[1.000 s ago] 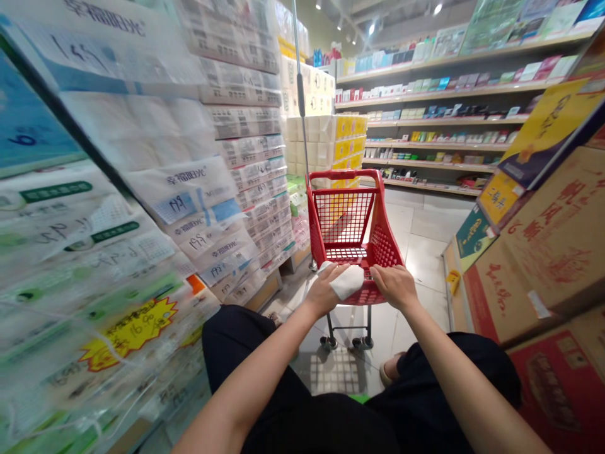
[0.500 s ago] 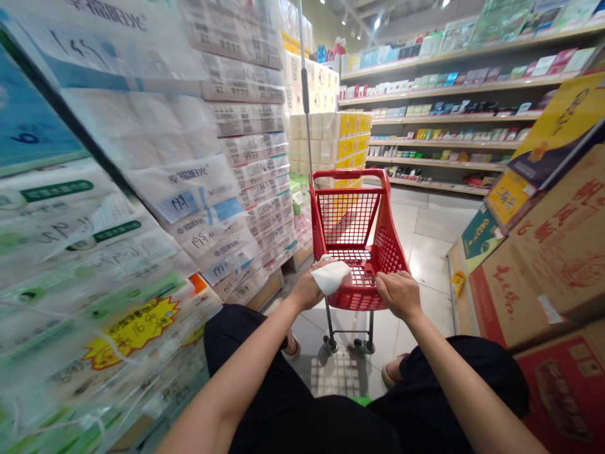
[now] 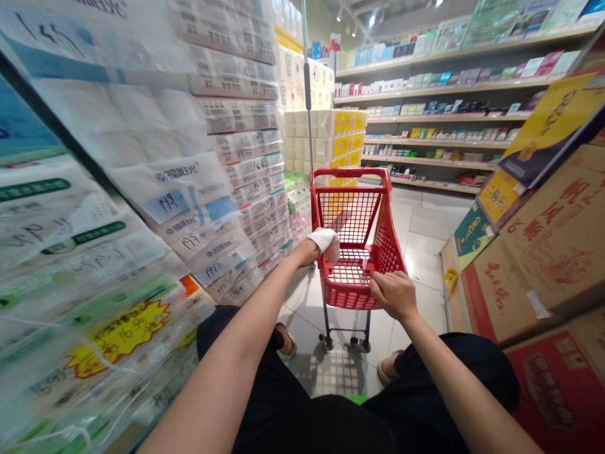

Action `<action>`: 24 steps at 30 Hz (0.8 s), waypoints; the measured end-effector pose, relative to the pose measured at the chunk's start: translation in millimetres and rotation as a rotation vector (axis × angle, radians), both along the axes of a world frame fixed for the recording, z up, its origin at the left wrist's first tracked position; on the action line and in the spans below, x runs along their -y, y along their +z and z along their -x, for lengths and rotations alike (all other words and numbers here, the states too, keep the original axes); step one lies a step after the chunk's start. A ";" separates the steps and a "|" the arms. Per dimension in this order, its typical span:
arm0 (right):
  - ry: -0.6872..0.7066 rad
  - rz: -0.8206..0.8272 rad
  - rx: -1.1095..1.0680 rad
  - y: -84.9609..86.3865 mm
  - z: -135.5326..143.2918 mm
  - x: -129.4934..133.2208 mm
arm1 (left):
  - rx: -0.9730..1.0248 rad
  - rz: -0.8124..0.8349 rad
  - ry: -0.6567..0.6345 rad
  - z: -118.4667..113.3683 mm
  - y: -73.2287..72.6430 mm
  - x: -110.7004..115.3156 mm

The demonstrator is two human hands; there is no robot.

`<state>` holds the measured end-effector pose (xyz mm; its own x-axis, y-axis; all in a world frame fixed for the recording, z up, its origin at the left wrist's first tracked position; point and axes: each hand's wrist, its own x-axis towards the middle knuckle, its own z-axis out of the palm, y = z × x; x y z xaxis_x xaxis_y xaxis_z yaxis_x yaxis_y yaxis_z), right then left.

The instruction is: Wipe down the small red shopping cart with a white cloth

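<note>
A small red shopping cart [image 3: 352,297] with a grid-like plastic basket stands on the floor between my knees. My left hand [image 3: 307,252] is at the basket's left rim, closed on a white wipe [image 3: 327,243] that drapes over the fingers and hides part of them. The wipe lies against the rim and hangs a little into the basket. Closed around the near right corner of the basket rim is my right hand [image 3: 396,296]. A small pale piece shows inside the basket, too small to name.
Stacked tissue packs [image 3: 189,208] with handwritten prices rise close on the left, behind a thin metal pole [image 3: 307,82]. Cardboard cartons [image 3: 543,239] are piled on the right. Yellow-and-cream tissue packs [image 3: 347,145] and long stocked shelves [image 3: 435,116] are farther back.
My left hand has moved forward along the left rim with the wipe, away from the near left corner. My right hand keeps its hold on the near right corner.
</note>
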<state>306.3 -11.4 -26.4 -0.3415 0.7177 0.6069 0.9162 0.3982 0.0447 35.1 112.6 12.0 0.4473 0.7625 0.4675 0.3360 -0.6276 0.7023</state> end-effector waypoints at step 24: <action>-0.071 -0.054 0.000 -3.5 18.0 -5.4 | -0.379 -0.374 0.218 -18.4 -43.5 113.7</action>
